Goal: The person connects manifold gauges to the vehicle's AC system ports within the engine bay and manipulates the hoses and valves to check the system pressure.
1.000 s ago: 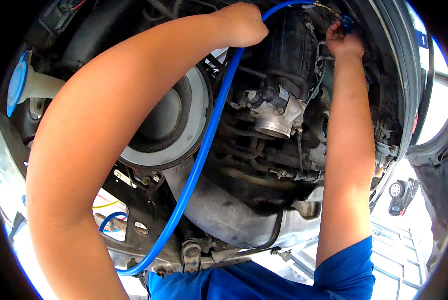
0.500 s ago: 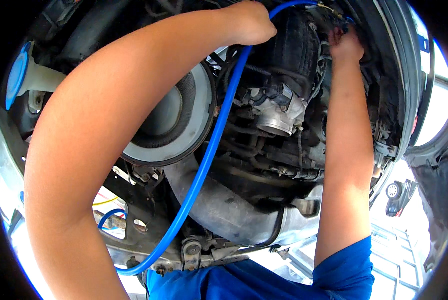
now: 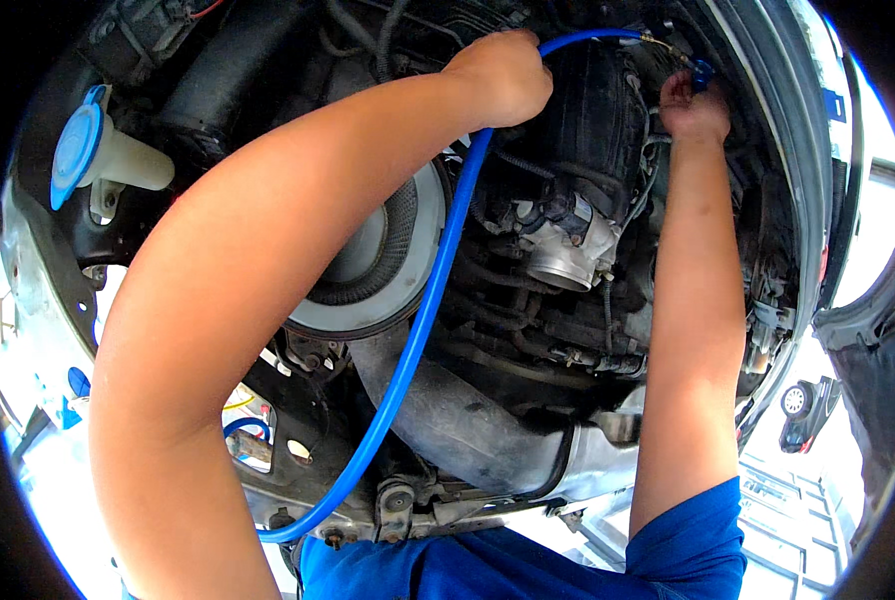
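A blue hose [image 3: 408, 340] runs up across the engine bay to a brass fitting [image 3: 668, 47] and a blue coupler [image 3: 702, 72] at the upper right. My left hand [image 3: 503, 80] is closed around the hose near the top centre, its forearm arching over the bay. Up by the coupler, my right hand [image 3: 690, 110] has curled fingers gripping it, partly hidden. Between my arms sit a dark engine housing [image 3: 578, 110], a metal throttle body [image 3: 563, 260] and a round air filter housing [image 3: 358, 315].
A reservoir with a blue cap [image 3: 78, 145] is at the upper left. A wide grey duct [image 3: 478, 450] crosses the lower bay. Body edges [image 3: 808, 150] curve along the right, with a raised dark panel [image 3: 868, 380] beyond and a dark car [image 3: 808, 415] in the background.
The whole view has shifted, with the engine bay sitting slightly lower and further right in the picture. Both hands appear slightly lower too, still at the hose and the coupler.
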### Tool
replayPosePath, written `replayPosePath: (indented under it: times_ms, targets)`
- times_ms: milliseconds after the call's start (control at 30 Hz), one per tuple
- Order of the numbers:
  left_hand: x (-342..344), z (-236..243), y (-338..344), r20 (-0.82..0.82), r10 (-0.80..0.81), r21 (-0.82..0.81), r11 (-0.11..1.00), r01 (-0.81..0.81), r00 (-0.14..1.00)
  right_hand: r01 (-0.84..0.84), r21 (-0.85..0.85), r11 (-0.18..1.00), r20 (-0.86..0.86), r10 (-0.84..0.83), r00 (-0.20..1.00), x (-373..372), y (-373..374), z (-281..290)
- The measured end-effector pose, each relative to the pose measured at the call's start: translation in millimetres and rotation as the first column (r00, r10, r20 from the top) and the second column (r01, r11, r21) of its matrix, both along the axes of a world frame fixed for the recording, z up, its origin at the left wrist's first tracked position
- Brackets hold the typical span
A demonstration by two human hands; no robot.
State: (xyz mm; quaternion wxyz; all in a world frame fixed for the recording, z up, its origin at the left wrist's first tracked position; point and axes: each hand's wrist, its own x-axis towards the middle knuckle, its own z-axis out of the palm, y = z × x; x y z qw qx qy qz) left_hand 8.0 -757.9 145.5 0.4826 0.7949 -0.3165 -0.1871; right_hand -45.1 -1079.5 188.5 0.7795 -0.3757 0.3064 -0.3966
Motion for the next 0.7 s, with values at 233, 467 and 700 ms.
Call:
replayPosePath:
  times_ms: [233, 467, 700]
  targets:
    - [-2, 4, 1, 0.107, 0.096, -0.037, 0.995, -0.093, 0.990, 0.079, -0.411, 0.908, -0.132, -0.145, 0.980, -2, 27, -9]
    - [34, -3, 2, 0.270, 0.166, -0.285, 0.955, -0.086, 0.948, 0.027, 0.017, 0.999, -0.014, -0.027, 1.000, -5, 31, 8]
    - [34, 27, 22, 0.210, 0.115, -0.267, 0.962, -0.057, 0.971, -0.071, -0.215, 0.974, 0.027, 0.079, 0.997, -4, 60, 7]
